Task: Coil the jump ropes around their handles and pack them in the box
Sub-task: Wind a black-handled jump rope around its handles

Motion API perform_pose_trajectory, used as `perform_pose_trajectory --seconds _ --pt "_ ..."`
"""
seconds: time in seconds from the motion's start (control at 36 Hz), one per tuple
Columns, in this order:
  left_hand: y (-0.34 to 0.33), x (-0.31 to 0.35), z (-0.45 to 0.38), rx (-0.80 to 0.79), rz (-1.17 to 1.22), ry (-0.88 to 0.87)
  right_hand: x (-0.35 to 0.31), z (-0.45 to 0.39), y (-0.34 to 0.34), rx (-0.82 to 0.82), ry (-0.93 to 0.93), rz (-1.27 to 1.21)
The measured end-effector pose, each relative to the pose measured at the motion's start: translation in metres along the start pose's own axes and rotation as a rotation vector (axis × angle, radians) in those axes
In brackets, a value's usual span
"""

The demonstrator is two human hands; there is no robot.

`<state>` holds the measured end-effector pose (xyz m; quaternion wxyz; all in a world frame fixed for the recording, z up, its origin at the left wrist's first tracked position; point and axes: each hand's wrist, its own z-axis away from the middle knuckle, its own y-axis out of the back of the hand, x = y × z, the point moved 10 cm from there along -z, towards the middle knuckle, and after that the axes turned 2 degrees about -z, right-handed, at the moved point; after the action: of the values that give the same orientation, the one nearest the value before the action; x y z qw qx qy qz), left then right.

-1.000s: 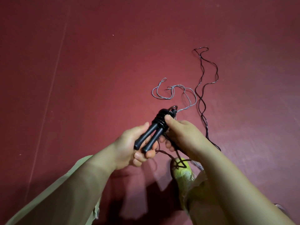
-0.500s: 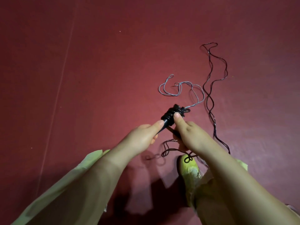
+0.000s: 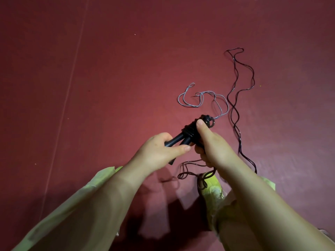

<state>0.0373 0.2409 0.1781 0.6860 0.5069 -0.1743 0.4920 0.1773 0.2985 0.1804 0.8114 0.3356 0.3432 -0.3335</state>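
Clenching the black handles point(image 3: 183, 137), left grip point(image 3: 159, 151) and right grip point(image 3: 212, 142) hide their ends.

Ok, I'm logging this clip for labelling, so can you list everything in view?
handles: two, black, held side by side in both hands, rope coiled round their far end
black rope: one, dark, loose on the floor to the right, trailing back under the hands
grey rope: one, grey, looped on the floor beyond the handles
floor: one, dark red
shoe: one, yellow-green, below the hands
left hand: grips the near ends of the handles
right hand: thumb presses the coil
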Motion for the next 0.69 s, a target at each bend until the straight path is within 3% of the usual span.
perform_pose_trajectory --seconds 0.11,0.19,0.25,0.33,0.5,0.69 --pt "-0.027 -0.003 0.006 -0.246 0.297 0.05 -0.001 0.001 0.007 0.018 -0.044 -0.215" --pt "-0.061 0.001 0.029 -0.638 0.502 0.171 -0.005 0.001 0.005 -0.029 -0.039 -0.361" --pt "-0.072 0.017 0.047 -0.879 0.682 0.151 -0.01 0.003 0.004 -0.057 0.0 -0.418" --pt "-0.067 0.041 0.057 -1.035 1.007 0.072 -0.019 0.008 -0.002 -0.126 0.049 -0.519" --pt "-0.071 0.044 0.054 -0.932 1.091 0.153 -0.033 0.016 -0.006 -0.189 0.204 -0.375" --pt "-0.065 0.015 0.031 -0.603 0.879 0.265 -0.017 0.005 0.001 -0.088 0.152 0.057"
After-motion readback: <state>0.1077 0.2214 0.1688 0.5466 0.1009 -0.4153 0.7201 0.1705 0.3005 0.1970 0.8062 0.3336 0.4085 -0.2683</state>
